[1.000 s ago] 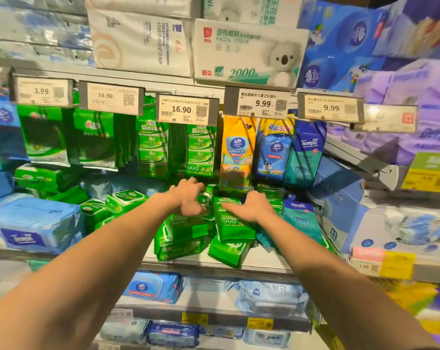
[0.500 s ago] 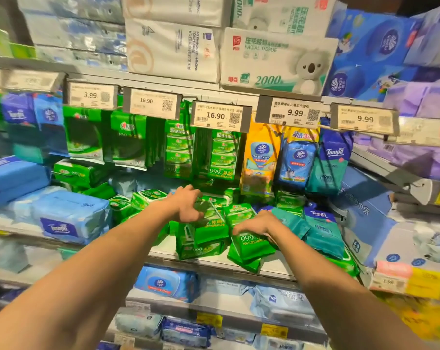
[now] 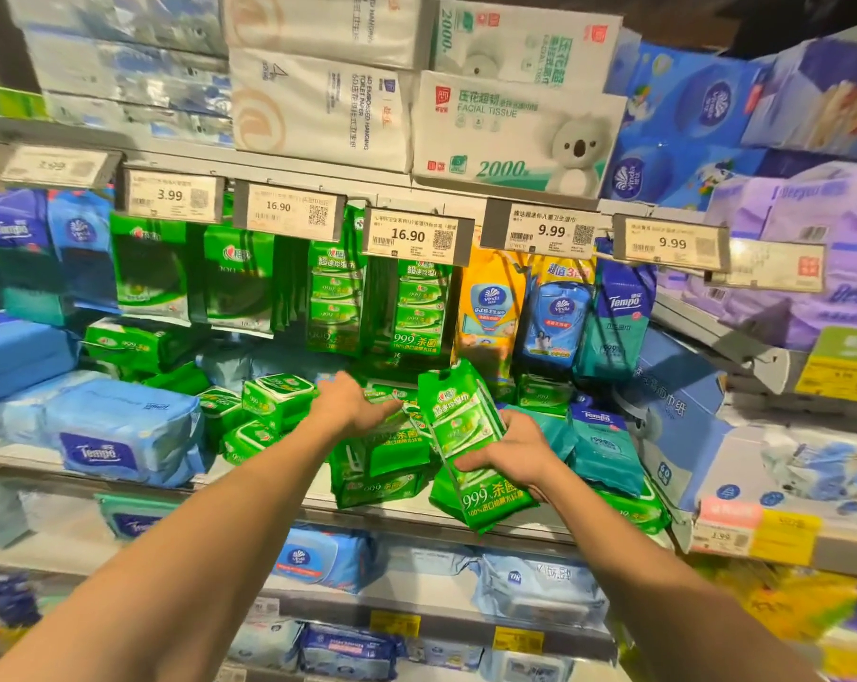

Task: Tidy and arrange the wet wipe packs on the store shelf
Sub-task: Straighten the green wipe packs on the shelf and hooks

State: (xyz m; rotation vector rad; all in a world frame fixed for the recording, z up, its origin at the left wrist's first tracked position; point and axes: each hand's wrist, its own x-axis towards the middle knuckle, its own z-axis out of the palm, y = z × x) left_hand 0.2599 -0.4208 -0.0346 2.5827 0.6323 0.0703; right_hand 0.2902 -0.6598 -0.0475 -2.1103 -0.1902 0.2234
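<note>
Toward the shelf's left end lies a pale blue soft plastic Tempo wipe pack [image 3: 121, 430]. At the middle, the left hand [image 3: 352, 403] rests on the jumbled heap of green plastic wet wipe packs [image 3: 382, 460], fingers loosely extended, likely steadying it. The right hand [image 3: 510, 452] grips a tall green multipack of wipes [image 3: 465, 435], fingers curled round it, over the shelf's front edge [image 3: 269, 504], probably for rehanging.

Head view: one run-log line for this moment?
step: tidying wipes | right hand: holds green multipack tilted above shelf edge | left hand: on green packs pile, grip unclear
</note>
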